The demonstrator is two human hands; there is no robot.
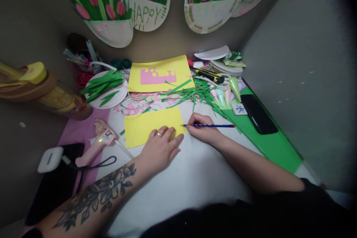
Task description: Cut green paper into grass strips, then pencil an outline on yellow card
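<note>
My left hand [160, 147] lies flat with fingers spread on the lower right part of a small yellow paper sheet [147, 124] on the white table [195, 178]. A ring is on one finger. My right hand [202, 128] is closed around a blue pencil [212, 125]. The pencil tip touches the sheet's right edge and its red end points right.
A larger yellow sheet with a pink cut-out [160, 74] lies behind. Green paper strips [195, 95], a paper plate of green leaves [107, 89], a yellow utility knife [209, 75], a pink glue gun [99, 145], a black phone [258, 113] and paper tulip crafts [146, 0] surround.
</note>
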